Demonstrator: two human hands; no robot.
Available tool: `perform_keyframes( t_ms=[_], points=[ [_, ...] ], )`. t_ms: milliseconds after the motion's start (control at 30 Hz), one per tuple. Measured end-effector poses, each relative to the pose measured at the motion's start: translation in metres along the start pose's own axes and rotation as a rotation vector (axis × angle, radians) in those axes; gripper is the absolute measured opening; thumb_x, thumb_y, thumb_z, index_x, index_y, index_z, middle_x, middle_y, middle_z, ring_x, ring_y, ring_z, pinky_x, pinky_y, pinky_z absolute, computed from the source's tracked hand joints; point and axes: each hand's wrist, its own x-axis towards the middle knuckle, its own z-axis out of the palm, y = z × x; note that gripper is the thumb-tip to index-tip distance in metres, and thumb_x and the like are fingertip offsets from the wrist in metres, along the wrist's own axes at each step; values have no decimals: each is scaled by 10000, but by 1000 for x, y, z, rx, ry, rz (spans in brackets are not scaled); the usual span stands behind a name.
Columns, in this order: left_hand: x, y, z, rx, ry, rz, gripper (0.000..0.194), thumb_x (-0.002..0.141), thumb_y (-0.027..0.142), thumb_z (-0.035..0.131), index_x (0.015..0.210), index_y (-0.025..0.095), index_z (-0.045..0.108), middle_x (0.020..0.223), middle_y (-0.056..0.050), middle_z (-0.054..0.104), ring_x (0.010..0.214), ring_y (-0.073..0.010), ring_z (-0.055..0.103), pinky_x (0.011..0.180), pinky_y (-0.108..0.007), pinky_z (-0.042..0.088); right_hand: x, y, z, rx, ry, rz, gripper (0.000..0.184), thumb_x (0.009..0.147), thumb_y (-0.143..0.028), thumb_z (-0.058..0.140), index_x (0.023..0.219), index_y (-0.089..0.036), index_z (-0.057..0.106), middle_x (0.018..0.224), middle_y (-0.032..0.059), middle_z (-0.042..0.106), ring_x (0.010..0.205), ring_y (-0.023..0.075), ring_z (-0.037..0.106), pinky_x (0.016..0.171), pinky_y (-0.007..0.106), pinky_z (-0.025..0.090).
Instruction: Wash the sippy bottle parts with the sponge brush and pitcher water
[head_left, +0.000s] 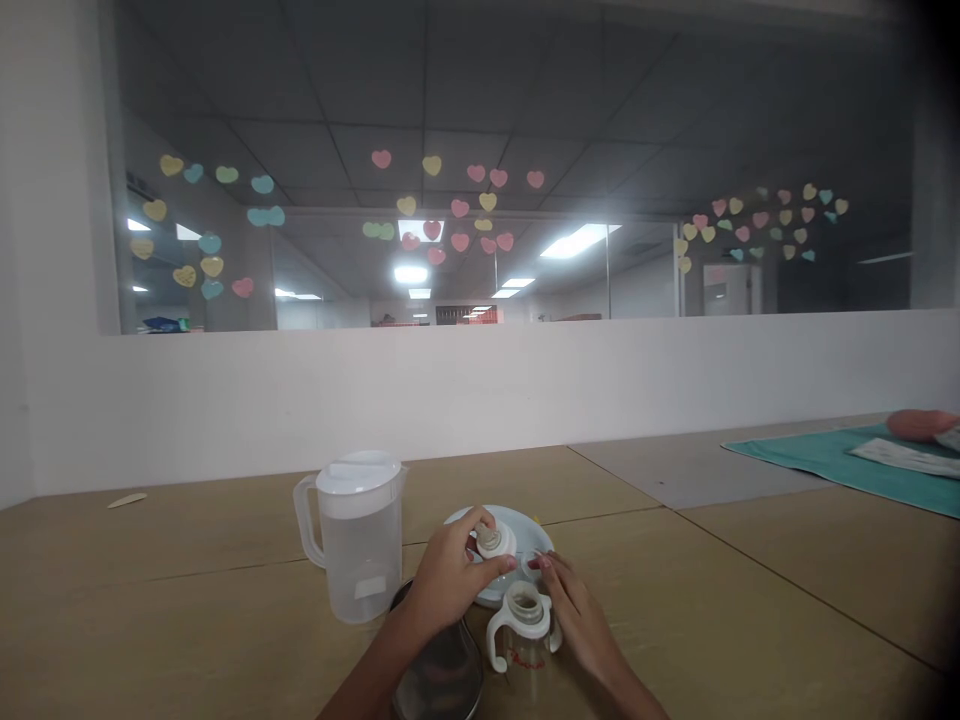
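Note:
My left hand (448, 580) is pinched on a white bottle cap with a teat (494, 541), holding it just over a white plate (525, 524). My right hand (579, 612) rests on the table with its fingers stretched toward a small clear piece (531, 562) at the plate's near edge. A clear baby bottle with white handles (523, 640) stands open-topped between my two hands, touching my right hand's inner side. A translucent water pitcher with a white lid (357, 535) stands left of the plate.
A dark metal container (439, 670) sits under my left forearm. A teal mat (847, 455) with a cloth and a pink object lies far right. A small wooden stick (126, 499) lies far left by the white wall. Heart stickers cover the window.

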Motion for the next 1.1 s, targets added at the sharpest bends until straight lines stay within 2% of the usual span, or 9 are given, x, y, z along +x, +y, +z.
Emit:
perform_keyframes(
  t_ms=[100, 233, 333, 433, 500, 633, 800, 933, 1100],
  points=[
    [2, -2, 0, 13, 7, -1, 248, 701, 389, 621, 805, 179, 540, 742, 18, 559, 673, -128, 486, 630, -222, 384, -2, 0, 1, -75, -65, 29, 585, 807, -638, 349, 919, -194, 712, 1182, 119, 611, 1205, 276, 456, 1035, 469, 308],
    [3, -5, 2, 33, 5, -10, 246, 684, 378, 640, 783, 183, 526, 744, 27, 557, 665, -121, 484, 627, -219, 373, -3, -1, 2, -145, -148, 81, 613, 835, -609, 299, 1061, -180, 674, 1383, 116, 427, 1326, 280, 281, 1087, 473, 209],
    [2, -5, 3, 52, 27, -26, 245, 685, 359, 639, 786, 193, 490, 747, 41, 549, 647, -112, 467, 609, -214, 354, -2, -1, 2, -142, -166, 88, 614, 837, -609, 286, 1081, -193, 665, 1415, 102, 381, 1342, 285, 239, 1094, 489, 177],
    [0, -4, 3, 87, 56, -30, 251, 691, 343, 626, 783, 202, 442, 736, 55, 526, 630, -105, 440, 598, -212, 331, -1, 0, 2, -132, -148, 84, 603, 813, -632, 325, 1072, -211, 670, 1389, 103, 419, 1326, 292, 272, 1097, 501, 152],
    [1, -3, 2, 99, 54, -28, 253, 692, 334, 620, 777, 205, 419, 720, 60, 508, 634, -106, 433, 591, -210, 317, -1, -1, 1, -82, -98, 72, 602, 800, -643, 343, 1089, -219, 659, 1346, 101, 474, 1294, 284, 335, 1093, 490, 176],
    [0, -2, 3, 133, 27, -45, 253, 684, 315, 620, 767, 208, 406, 685, 64, 480, 634, -111, 425, 588, -213, 292, -1, -10, -4, 146, 30, 57, 564, 760, -637, 453, 1086, -222, 654, 1206, 99, 597, 1169, 276, 484, 1034, 444, 316],
    [-6, 9, 8, 220, -22, -37, 281, 673, 324, 641, 759, 213, 397, 680, 68, 478, 644, -115, 407, 601, -220, 263, 2, -25, -12, 432, 47, 125, 535, 696, -629, 566, 991, -200, 693, 1051, 122, 676, 1058, 299, 564, 945, 422, 406],
    [-12, 18, 14, 238, -90, -9, 303, 669, 333, 655, 764, 219, 392, 680, 77, 473, 634, -109, 390, 577, -222, 235, 2, -34, -21, 468, -51, 95, 511, 665, -609, 619, 966, -204, 706, 975, 127, 697, 1013, 308, 586, 915, 433, 424],
    [-15, 24, 19, 271, -126, -7, 298, 667, 326, 662, 798, 232, 411, 680, 85, 490, 623, -107, 404, 559, -228, 217, -2, -43, -27, 519, -226, -24, 525, 633, -558, 684, 1032, -217, 687, 1038, 143, 678, 994, 302, 599, 896, 435, 439]
  ],
)
